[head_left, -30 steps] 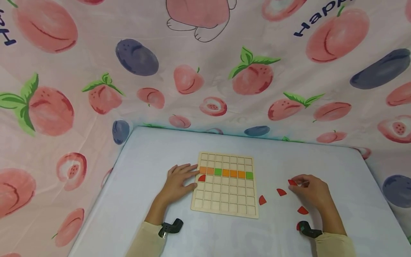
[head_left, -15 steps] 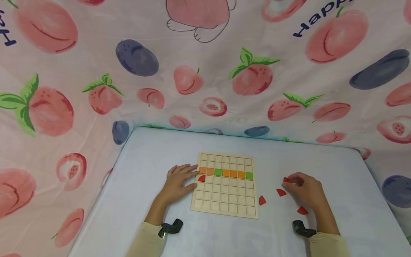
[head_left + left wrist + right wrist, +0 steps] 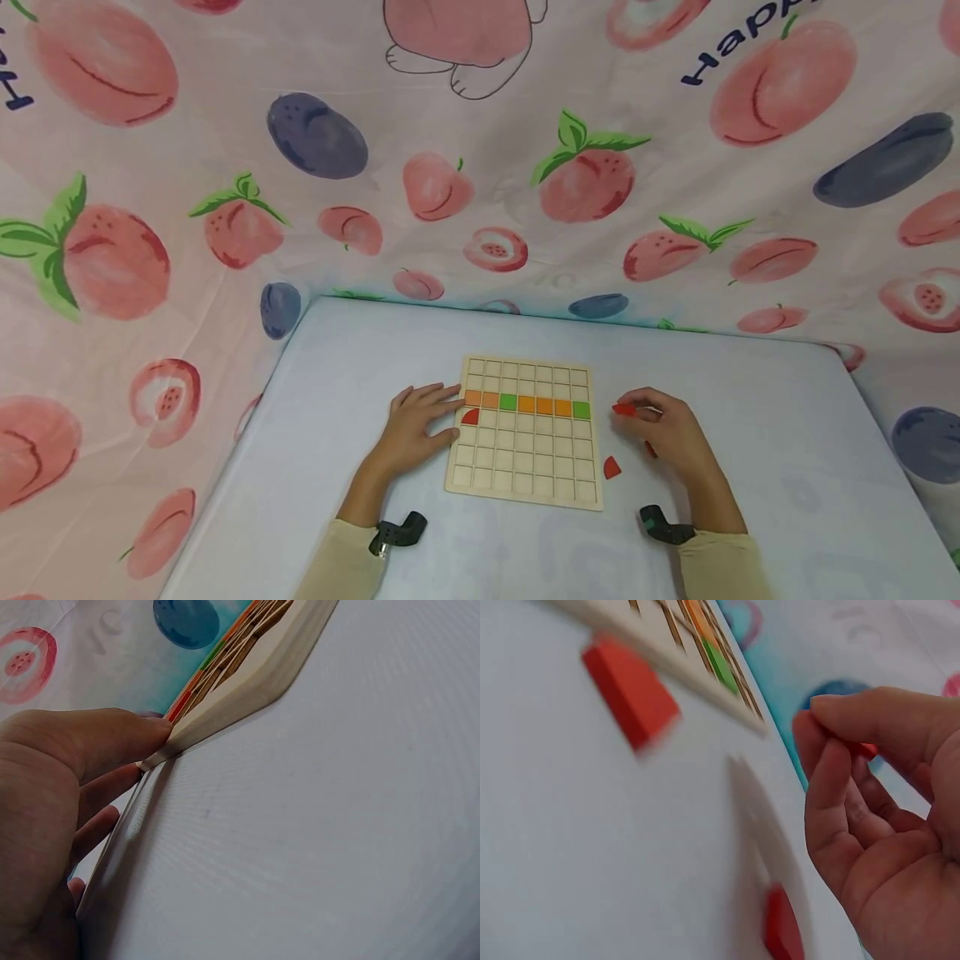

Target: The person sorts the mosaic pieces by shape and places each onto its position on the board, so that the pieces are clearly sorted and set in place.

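Observation:
A wooden grid board (image 3: 525, 467) lies on the table, one row of it filled with orange and green squares. Below that row's left end sits a red quarter-circle piece (image 3: 470, 417) in a cell. My left hand (image 3: 414, 423) rests at the board's left edge with fingers spread; the left wrist view shows the thumb (image 3: 127, 739) against the edge. To the right of the board, my right hand (image 3: 663, 429) pinches a red wedge-shaped piece (image 3: 624, 409) between thumb and fingers. In the right wrist view most of that piece is hidden by the fingertips.
One loose red wedge (image 3: 612, 467) lies just off the board's right edge. Another red wedge (image 3: 783, 924) lies under the right hand, mostly covered in the head view. A fruit-print cloth (image 3: 495, 192) hangs behind the white table (image 3: 360, 333).
My right hand has moved left toward the board, carrying the pinched red piece. The left hand stays at the board's edge.

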A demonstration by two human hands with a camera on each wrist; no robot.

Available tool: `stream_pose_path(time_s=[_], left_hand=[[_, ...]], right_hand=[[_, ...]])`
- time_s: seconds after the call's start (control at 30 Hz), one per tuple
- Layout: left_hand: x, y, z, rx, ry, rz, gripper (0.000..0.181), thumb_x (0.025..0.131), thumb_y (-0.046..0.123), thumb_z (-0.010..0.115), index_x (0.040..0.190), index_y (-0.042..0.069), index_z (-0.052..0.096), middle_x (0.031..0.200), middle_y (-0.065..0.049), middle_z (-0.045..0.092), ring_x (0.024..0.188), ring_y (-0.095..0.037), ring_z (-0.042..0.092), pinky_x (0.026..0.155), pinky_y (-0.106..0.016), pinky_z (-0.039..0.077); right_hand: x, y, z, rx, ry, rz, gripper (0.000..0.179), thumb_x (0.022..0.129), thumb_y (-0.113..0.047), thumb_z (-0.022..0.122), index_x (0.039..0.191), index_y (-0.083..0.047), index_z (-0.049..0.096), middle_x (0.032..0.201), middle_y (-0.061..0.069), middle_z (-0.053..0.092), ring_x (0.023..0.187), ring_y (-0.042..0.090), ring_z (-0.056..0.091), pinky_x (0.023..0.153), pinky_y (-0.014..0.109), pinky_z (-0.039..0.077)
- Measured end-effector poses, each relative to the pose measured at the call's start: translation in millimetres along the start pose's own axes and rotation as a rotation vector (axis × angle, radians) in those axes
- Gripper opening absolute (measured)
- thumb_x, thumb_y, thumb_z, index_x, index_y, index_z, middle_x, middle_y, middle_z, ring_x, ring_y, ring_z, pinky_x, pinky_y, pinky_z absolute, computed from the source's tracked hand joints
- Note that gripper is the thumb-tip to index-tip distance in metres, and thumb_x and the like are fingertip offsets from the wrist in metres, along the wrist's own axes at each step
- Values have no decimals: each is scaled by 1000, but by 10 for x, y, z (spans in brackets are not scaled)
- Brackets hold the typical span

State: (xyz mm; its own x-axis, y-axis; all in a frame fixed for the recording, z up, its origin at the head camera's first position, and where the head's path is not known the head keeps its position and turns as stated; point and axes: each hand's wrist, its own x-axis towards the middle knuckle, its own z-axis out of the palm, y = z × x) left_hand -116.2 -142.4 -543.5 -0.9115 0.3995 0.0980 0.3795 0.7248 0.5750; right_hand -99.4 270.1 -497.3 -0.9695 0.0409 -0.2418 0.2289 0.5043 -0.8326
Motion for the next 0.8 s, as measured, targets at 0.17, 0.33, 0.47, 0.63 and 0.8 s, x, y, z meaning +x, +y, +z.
stream_pose_path(time_s=[0.17, 0.33, 0.47, 0.63, 0.8], left_hand=[[1, -8, -1, 3, -16, -12, 49, 93, 36, 71, 140, 28, 64, 156, 10, 50, 150, -22, 38, 123, -58, 14], [2, -14, 3, 6, -23, -13, 49, 93, 36, 71, 141, 28, 64, 156, 11, 50, 150, -21, 37, 123, -57, 14], [4, -7, 1, -1, -21, -11, 49, 93, 36, 71, 141, 28, 63, 157, 11, 50, 150, -21, 37, 123, -57, 14], [3, -3, -6, 3, -19, -14, 49, 93, 36, 71, 141, 29, 63, 156, 11, 50, 150, -21, 38, 123, -57, 14], [2, -2, -7, 7, -23, -17, 49, 93, 37, 70, 141, 29, 63, 157, 11, 50, 150, -21, 37, 124, -57, 14]], right_hand=[[15, -140, 246, 64, -11, -52, 36, 91, -25, 79, 123, -10, 70, 110, 9, 71, 89, 11, 66, 74, 19, 54], [31, -262, 457, 142, -56, -51, 32, 93, -23, 76, 119, -7, 67, 110, 10, 72, 96, 17, 68, 83, 20, 55], [54, -320, 599, 190, -91, -105, 28, 94, -22, 75, 117, -7, 71, 110, 12, 72, 96, 19, 68, 82, 22, 55], [88, -405, 772, 189, -133, -138, 26, 95, -22, 73, 118, -10, 71, 108, 12, 71, 94, 21, 66, 80, 22, 55], [135, -497, 954, 201, -162, -116, 24, 93, -19, 76, 112, -7, 71, 101, 10, 74, 84, 20, 67, 74, 25, 57]])
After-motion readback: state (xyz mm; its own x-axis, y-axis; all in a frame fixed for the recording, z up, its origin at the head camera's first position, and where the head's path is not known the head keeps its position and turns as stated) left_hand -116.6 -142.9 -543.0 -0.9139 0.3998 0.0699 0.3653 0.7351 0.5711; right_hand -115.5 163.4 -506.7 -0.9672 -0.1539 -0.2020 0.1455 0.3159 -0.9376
